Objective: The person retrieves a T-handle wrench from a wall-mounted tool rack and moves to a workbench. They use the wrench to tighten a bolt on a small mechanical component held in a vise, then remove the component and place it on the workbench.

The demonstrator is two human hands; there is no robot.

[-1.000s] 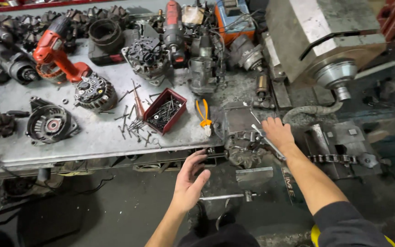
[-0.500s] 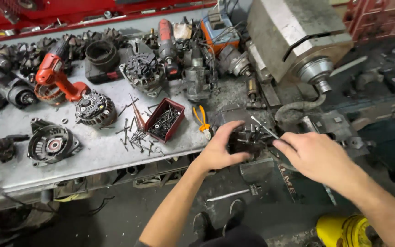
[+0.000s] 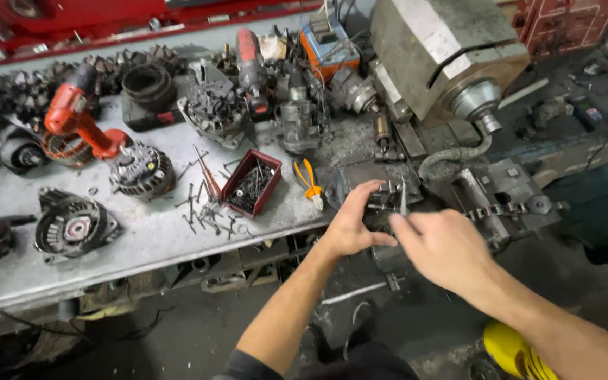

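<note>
Cluttered grey workbench (image 3: 163, 246) is stretching away beyond both hands. Left hand (image 3: 352, 224) is curling its fingers around a dark metal part (image 3: 383, 204) at the bench edge, thumb beneath. Right hand (image 3: 446, 248) is pinching a thin metal tool (image 3: 402, 197) upright between fingertips, just above that part. Orange-handled pliers (image 3: 308, 180) and a red tray of screws (image 3: 250, 183) are lying just left of the left fingers.

Even overhead light, soft shadows under the bench, mild wide-angle bending at edges, slight motion blur
</note>
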